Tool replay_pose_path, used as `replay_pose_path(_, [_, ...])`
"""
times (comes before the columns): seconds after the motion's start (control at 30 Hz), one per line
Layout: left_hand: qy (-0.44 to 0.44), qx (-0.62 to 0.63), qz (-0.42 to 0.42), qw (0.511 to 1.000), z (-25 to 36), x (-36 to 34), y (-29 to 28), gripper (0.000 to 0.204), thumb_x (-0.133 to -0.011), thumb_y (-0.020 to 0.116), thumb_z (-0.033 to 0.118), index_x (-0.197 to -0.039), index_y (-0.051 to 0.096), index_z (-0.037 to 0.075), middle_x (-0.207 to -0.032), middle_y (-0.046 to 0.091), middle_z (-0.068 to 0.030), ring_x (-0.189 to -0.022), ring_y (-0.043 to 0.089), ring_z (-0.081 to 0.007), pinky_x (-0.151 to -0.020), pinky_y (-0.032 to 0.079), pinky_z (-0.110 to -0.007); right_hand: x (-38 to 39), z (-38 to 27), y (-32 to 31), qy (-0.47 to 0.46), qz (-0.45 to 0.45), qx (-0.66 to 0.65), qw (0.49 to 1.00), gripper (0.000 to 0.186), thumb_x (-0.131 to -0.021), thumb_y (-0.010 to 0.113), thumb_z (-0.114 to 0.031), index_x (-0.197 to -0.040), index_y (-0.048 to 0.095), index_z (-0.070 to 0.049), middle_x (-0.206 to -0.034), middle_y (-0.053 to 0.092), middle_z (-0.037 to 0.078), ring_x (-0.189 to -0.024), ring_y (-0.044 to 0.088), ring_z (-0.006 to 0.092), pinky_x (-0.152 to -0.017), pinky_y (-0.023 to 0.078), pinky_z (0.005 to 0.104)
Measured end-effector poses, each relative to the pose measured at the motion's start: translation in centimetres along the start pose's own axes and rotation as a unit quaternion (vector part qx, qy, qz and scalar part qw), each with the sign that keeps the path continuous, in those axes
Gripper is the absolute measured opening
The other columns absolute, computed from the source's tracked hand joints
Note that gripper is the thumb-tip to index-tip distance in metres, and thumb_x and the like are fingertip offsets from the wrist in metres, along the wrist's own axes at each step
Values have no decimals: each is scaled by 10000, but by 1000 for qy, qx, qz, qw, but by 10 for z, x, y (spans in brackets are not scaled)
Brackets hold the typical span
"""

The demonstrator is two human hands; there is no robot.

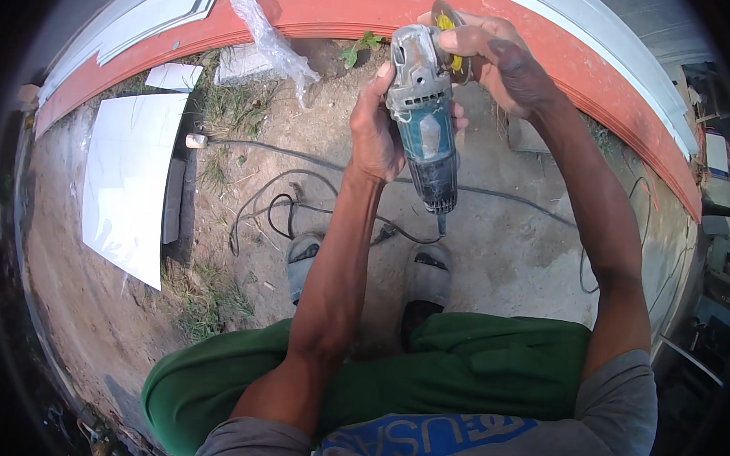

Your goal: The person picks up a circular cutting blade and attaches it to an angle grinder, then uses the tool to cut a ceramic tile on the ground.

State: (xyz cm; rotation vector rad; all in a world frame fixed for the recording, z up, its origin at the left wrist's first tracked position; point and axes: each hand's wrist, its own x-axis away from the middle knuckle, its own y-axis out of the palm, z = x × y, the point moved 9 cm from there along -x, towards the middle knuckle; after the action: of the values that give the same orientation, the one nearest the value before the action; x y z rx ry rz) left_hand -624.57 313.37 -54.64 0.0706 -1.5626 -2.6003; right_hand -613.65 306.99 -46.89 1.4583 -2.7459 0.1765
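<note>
Hands [375, 135] hold a grinder [428, 133] over dirt [510, 263] beside red ledge [333, 19].

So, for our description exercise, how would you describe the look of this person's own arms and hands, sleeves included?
The left hand and right hand are both ungloved, and no watch or bracelet shows on either wrist. The left sleeve and right sleeve are grey and short, ending above the elbows, so both forearms are bare.
</note>
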Motion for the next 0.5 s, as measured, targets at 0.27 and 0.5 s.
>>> replay_pose_path(0.27, [-67,-6,-8,998,-15,14,48,719,-976,535,595,-1296,623,-43,-996,724,-218,-843,756,-346,-760,652,-478,57,-18,-14,3,4,77,997,817,-882,740,-602,-1398,631,22,-1222,688,108,-1089,670,211,-951,533,387])
replay_pose_path(0.5, [-121,-14,-10,992,-45,24,37,707,-937,555,641,-1235,665,9,-913,701,-180,-741,700,-311,-636,577,-431,100,5,-25,49,23,-55,997,823,-884,779,-558,-1409,616,55,-1265,688,163,-1134,685,236,-976,543,404])
